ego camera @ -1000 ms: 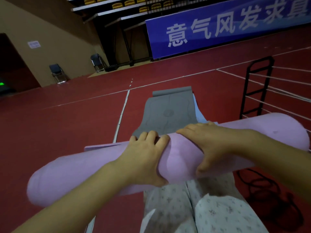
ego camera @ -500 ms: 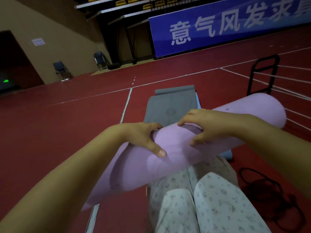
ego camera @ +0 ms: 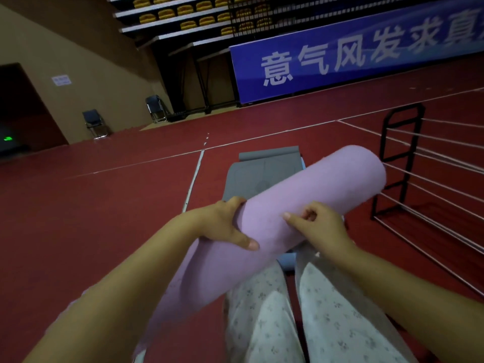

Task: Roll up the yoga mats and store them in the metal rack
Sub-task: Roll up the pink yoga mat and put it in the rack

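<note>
Both hands — left hand (ego camera: 225, 226), right hand (ego camera: 318, 226) — grip the rolled pink yoga mat (ego camera: 301, 203); next, swing it right into the metal rack (ego camera: 400, 158)

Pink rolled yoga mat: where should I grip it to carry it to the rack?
Grip the pink rolled yoga mat around its middle, hands from opposite sides, as the left hand and right hand do. It's a long, thick, soft cylinder; mid-length holds likely balance it and keep it wound.
</note>
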Available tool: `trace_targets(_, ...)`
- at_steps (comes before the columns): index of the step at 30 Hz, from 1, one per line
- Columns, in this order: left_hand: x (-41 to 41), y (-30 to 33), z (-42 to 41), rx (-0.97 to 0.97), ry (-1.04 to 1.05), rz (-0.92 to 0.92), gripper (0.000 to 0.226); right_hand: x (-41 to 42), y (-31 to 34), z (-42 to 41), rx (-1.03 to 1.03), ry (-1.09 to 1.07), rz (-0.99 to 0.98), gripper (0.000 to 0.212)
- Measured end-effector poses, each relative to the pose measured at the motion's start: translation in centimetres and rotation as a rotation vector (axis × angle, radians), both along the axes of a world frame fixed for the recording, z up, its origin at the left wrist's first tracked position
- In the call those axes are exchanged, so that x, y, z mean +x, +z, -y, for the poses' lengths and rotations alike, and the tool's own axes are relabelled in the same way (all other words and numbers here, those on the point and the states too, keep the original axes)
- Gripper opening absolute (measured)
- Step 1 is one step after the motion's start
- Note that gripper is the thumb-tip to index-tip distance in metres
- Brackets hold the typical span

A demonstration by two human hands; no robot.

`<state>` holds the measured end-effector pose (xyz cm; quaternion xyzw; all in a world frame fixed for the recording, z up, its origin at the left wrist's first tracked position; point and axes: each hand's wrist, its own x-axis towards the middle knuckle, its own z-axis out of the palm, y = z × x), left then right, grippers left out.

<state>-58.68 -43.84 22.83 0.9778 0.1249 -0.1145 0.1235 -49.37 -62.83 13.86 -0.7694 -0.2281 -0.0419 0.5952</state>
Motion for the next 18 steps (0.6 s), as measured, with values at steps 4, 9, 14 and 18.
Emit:
trace_targets(4,-1.7,-0.6,-2.1,-0.072,0.109,0.034,0.115,0.6,-0.9,-2.0,0.357,0.131,-0.78,0.038)
trace_targets(9,-3.7,-1.5,-4.4,-0.316,0.147,0.114,0.106,0.8,-0.6,-4.4,0.485,0.467,-1.018,0.097)
trace_targets(14,-3.4,-2.2,-7.0,-0.485,0.151,0.249,0.104,1.5,1.1,-7.3,0.6,0.437,-0.776,0.091)
trace_targets(18,-0.5,-0.6,-7.5,-0.626,0.066,0.432,0.115,2.9,5.7,-8.7,0.521,0.436,-0.499,0.099)
